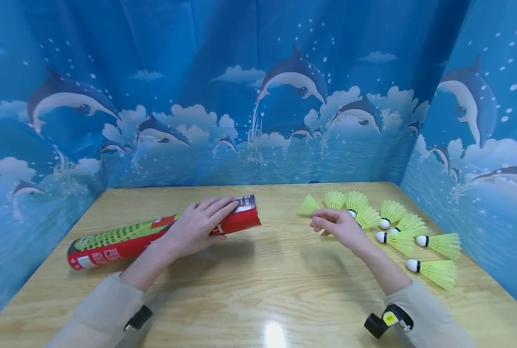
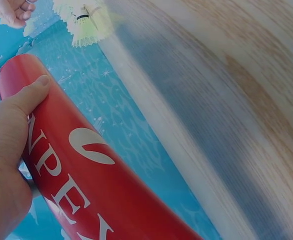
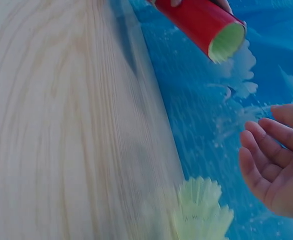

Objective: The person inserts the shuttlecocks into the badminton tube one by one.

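Observation:
My left hand [image 1: 201,224] grips a red shuttlecock tube [image 1: 114,241] near its right end, thumb along the near side and fingers over the top. The tube lies slantwise, its right end raised above the table. Its mouth [image 3: 227,42] faces right, with a pale yellow-green lining or feather skirt showing inside. My right hand [image 1: 338,228] hovers right of the mouth, fingers loosely bent and nothing in them in the right wrist view. Just beyond its fingertips in the head view is a yellow shuttlecock [image 1: 309,205], partly hidden.
Several more yellow shuttlecocks with white heads lie on the right of the wooden table [image 1: 258,290], the nearest shuttlecock [image 1: 436,273] at the front of the group. A blue dolphin-print curtain [image 1: 223,96] stands behind the table and along its sides.

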Available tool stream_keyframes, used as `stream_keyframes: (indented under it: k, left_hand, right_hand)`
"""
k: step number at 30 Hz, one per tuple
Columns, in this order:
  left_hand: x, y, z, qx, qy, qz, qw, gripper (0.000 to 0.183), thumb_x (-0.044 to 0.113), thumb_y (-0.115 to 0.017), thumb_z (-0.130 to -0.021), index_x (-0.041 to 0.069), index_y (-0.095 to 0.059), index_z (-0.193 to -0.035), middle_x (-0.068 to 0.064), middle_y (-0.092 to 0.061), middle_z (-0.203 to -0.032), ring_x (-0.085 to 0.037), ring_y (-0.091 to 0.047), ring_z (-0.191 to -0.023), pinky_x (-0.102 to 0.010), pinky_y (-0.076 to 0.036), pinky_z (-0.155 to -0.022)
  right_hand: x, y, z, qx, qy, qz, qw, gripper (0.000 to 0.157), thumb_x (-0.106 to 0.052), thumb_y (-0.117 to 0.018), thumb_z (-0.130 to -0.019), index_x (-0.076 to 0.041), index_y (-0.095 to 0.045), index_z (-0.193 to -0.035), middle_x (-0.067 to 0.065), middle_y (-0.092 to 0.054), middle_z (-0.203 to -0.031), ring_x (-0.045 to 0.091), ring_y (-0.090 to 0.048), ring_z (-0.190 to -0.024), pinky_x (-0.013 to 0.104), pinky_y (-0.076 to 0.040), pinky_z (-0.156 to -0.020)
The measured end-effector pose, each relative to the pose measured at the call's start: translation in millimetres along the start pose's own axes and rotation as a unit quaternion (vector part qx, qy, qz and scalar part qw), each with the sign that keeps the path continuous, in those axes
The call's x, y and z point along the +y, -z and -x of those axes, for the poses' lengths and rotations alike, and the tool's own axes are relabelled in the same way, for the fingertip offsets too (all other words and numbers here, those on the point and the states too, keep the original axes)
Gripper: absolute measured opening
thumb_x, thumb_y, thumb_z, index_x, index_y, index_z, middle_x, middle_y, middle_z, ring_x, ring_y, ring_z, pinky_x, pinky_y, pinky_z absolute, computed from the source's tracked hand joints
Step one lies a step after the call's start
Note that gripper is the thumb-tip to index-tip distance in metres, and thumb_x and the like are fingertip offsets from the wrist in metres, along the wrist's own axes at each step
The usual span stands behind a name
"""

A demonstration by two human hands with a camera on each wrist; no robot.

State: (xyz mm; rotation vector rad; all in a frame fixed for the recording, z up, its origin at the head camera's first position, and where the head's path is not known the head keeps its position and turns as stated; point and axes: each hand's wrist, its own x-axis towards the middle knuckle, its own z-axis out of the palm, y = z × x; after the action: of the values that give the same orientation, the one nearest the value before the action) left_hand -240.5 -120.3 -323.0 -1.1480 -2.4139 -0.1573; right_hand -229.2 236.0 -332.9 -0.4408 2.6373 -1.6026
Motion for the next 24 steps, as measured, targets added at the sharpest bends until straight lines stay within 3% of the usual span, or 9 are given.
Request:
stream_keyframes:
  k: [11,19,24]
  left_hand:
    - [-1.0,-0.8,0.2,-0.002,0.002,0.002,1.0,0.097,0.027,-0.087,-0.062,0.016,-0.035,-0.143,-0.007,-0.042,-0.141,-0.024,-0.04,-0.124,-0.051,-0.045,-0.086]
    - [-0.5,-1.5,0.5,-0.003,0.002,0.003,1.0,0.097,0.026,-0.087,-0.061,0.016,-0.036,-0.142,-0.006,-0.042,-0.14,-0.024,-0.041,-0.123,-0.051,-0.045,-0.087]
    - [-0.2,-0.7,0.7,-0.006,0.009,0.005,0.9999,0.097,0.026,-0.088,-0.061,0.016,-0.035,-0.143,-0.006,-0.042,-0.141,-0.023,-0.041,-0.123,-0.051,-0.045,-0.087]
  right_hand:
    - [18,53.0,27,0.058,-0.05,0.068,0.995,0.045,-0.029,-0.057,-0.093,0.006,-0.055,-0.122,0.022,-0.062,-0.11,0.02,-0.063,-0.088,0.038,-0.053,-0.074]
    - [31,84.9,44,0.097,-0.102,0.112,0.984,0.053,-0.035,-0.056,-0.093,0.005,-0.051,-0.127,0.021,-0.061,-0.114,0.009,-0.062,-0.082,0.035,-0.053,-0.072]
    - [42,100.7,52,0.11,-0.109,0.113,0.982,0.058,-0.037,-0.054,-0.093,0.008,-0.047,-0.129,0.016,-0.061,-0.114,0.003,-0.061,-0.083,0.034,-0.053,-0.073]
